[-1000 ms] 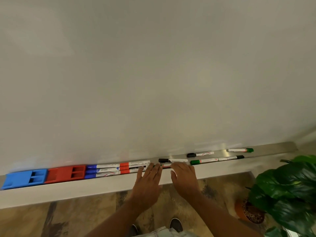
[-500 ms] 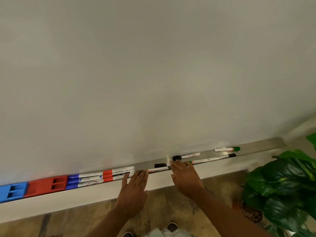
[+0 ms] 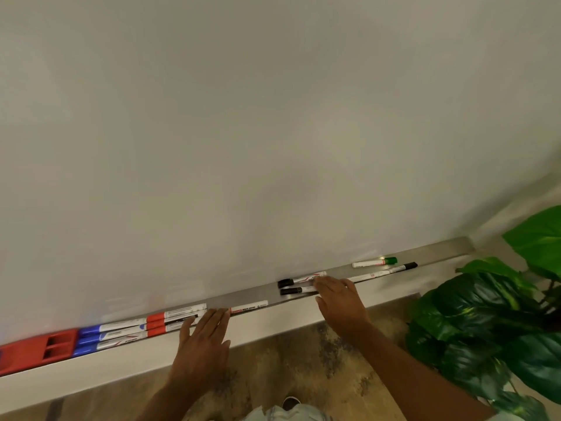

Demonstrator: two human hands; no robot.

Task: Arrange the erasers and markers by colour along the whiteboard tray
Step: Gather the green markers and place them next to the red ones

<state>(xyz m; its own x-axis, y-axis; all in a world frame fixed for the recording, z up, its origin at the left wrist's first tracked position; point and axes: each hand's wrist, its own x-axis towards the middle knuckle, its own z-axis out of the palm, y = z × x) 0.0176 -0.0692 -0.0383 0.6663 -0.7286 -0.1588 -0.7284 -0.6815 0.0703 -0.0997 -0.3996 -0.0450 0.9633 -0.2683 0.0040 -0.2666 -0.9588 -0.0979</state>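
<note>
Your left hand (image 3: 204, 340) lies flat and released over the front lip of the whiteboard tray (image 3: 261, 291), fingers spread, with the fingertips (image 3: 223, 314) touching the near end of a lone red-capped marker (image 3: 249, 306); most of its cap is hidden under them. Your right hand (image 3: 340, 302) is also released, palm down, its fingers resting on the white barrels of two black markers (image 3: 291, 286) that lie side by side, caps pointing left. It grasps neither one as far as you can see.

To your left, the sorted run sits in the tray: a red eraser (image 3: 39, 349) at the frame edge, then three blue markers (image 3: 109, 335) stacked front to back, then three red markers (image 3: 170, 320) just beside them, end to end with the blue ones. A bare stretch of tray separates that group from the black pair.

To your right, beyond your right hand, a long marker with a black end (image 3: 385, 271) lies along the tray's front, and a green-capped marker (image 3: 375, 262) lies just behind it, near the whiteboard (image 3: 273, 132). A leafy plant (image 3: 498, 323) stands below the tray's right end, above the patterned floor (image 3: 291, 363).
</note>
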